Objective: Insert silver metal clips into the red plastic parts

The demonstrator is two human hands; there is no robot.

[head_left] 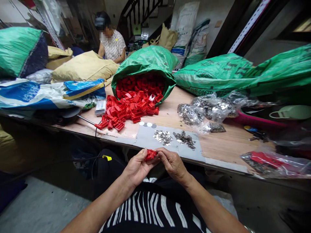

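A red plastic part [151,154] is held in my left hand [138,166], between thumb and fingers, just off the table's front edge. My right hand [173,163] is closed in a pinch at the part's right end; what its fingertips hold, if anything, is too small to make out. Beyond my hands, a grey mat [145,137] bears two small piles of metal pieces: a shinier pile [163,137] on the left and a darker pile [185,139] on the right. Many like red parts [131,105] spill from an open green sack [149,58].
Clear bags of metal pieces [209,108] lie right of centre, near a pink basket [259,119]. A bag with red and metal parts [274,161] sits at the right edge. A red-handled tool [97,125] lies at left. Full green sacks [218,72] line the back; a person [113,43] sits beyond.
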